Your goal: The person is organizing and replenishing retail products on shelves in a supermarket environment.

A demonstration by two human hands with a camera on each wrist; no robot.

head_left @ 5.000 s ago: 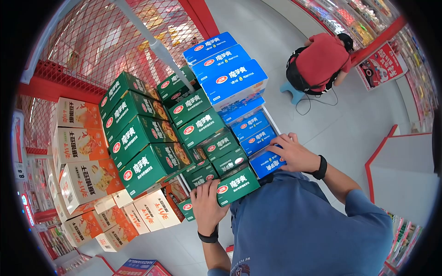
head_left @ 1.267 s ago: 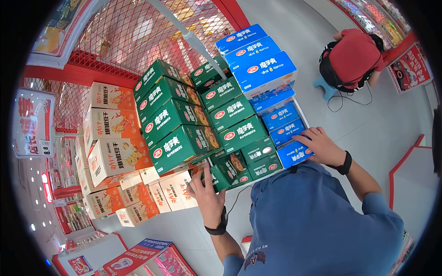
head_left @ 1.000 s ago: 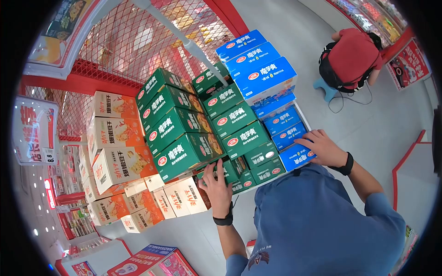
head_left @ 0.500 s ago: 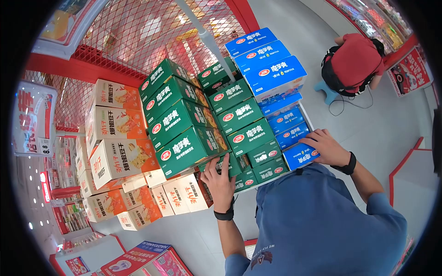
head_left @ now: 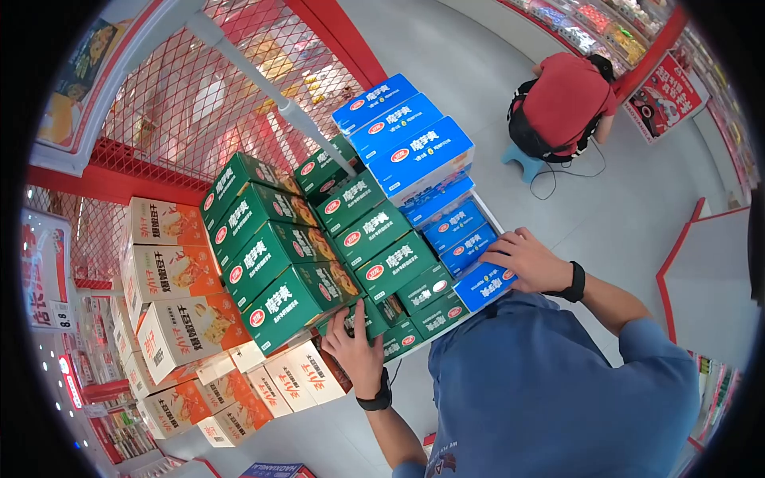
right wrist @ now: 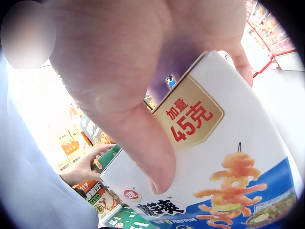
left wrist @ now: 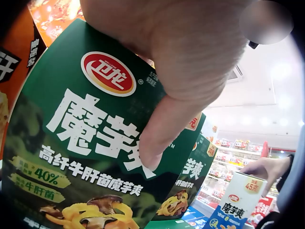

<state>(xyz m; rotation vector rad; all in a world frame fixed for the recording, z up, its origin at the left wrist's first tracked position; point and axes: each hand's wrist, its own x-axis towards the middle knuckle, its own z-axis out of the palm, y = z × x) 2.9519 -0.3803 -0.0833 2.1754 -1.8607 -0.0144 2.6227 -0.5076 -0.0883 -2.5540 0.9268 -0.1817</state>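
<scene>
My left hand (head_left: 356,358) grips a green snack box (left wrist: 76,129) at the front left of the display in the head view. In the left wrist view its thumb presses the printed face, and the other fingers are hidden behind the top edge. My right hand (head_left: 535,263) holds the nearest blue-and-white snack box (right wrist: 238,119) at the front right. Its thumb lies on the front face while other fingers reach over to the far side. More green boxes (head_left: 398,267) stand between the hands, stacked higher toward the back. Blue boxes (head_left: 422,151) rise behind the right hand.
Orange-and-cream boxes (head_left: 195,334) are stacked at the left. A white pole (head_left: 295,115) rises among the green boxes before a red mesh cage (head_left: 263,72). Beyond the display, a person in a red shirt (head_left: 566,103) sits on a blue stool (head_left: 522,163).
The green box lying across the front five seconds ago is no longer there; green boxes now stand in line at the front left. The right hand stays on the blue box. The head view has shifted.
</scene>
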